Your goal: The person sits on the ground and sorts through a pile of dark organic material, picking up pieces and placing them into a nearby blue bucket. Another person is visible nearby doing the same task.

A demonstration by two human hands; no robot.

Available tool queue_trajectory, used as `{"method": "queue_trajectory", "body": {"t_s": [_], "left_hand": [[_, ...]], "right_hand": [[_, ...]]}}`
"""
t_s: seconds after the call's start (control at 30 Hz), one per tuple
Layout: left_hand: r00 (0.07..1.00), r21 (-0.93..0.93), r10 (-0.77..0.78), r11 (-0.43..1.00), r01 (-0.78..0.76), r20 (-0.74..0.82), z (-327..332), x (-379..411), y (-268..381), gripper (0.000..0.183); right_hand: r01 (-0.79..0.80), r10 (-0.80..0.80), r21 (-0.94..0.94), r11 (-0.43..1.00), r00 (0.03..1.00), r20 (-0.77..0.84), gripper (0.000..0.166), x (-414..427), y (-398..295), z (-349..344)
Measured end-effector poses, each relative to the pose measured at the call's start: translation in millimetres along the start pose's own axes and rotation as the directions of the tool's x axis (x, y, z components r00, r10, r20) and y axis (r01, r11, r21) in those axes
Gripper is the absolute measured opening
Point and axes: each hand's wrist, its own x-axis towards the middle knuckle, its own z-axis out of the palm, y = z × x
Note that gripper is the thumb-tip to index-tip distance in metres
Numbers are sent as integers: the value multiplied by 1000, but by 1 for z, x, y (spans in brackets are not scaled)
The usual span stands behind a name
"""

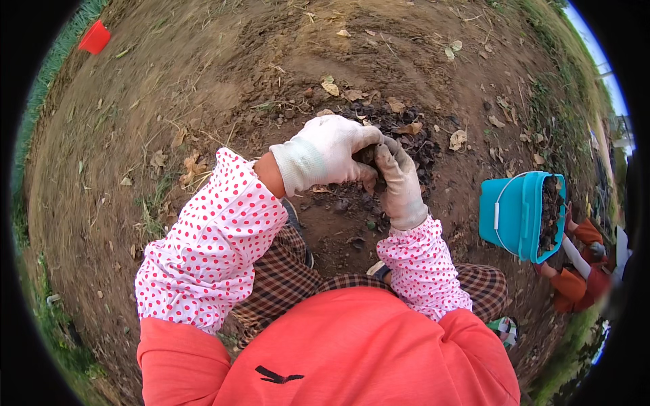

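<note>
My left hand (332, 149), in a white knit work glove, reaches in over the ground with its fingers curled. Facing it, my right hand (400, 185) wears a matching glove soiled at the fingertips. The fingers of both hands meet around a dark clump (365, 155), mostly hidden by the gloves; whether it is soil or rotted leaf is unclear. Just beneath and beyond them lies a heap of dark, crumbled leaf matter (427, 148) with a few dry brown leaves on top.
To the right stands a turquoise plastic bucket (486, 208) with a wire handle, holding dark leafy material (550, 215). Behind it, another person (584, 279) sits low. A red bucket (95, 38) is at the far left. Dry leaves (193, 166) litter the bare soil.
</note>
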Motion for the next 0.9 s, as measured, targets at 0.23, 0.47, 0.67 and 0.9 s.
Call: {"method": "queue_trajectory", "body": {"t_s": [0.23,0.47,0.67,0.9], "left_hand": [[999,-677,-31,734,52,43,-12,-2,-3,53],[992,-689,-77,714,124,99,-15,-3,-5,52],[996,-239,92,967,-84,21,17,5,-14,66],[996,-52,-74,996,77,56,4,1,-5,70]], "right_hand": [[26,-28,137,990,1000,7,48,-15,-27,5],[-45,23,244,969,995,92,50,-14,-30,7],[-102,91,148,984,993,74,42,-8,-12,2],[-223,212,-4,975,931,-297,19,18,12,-105]]}}
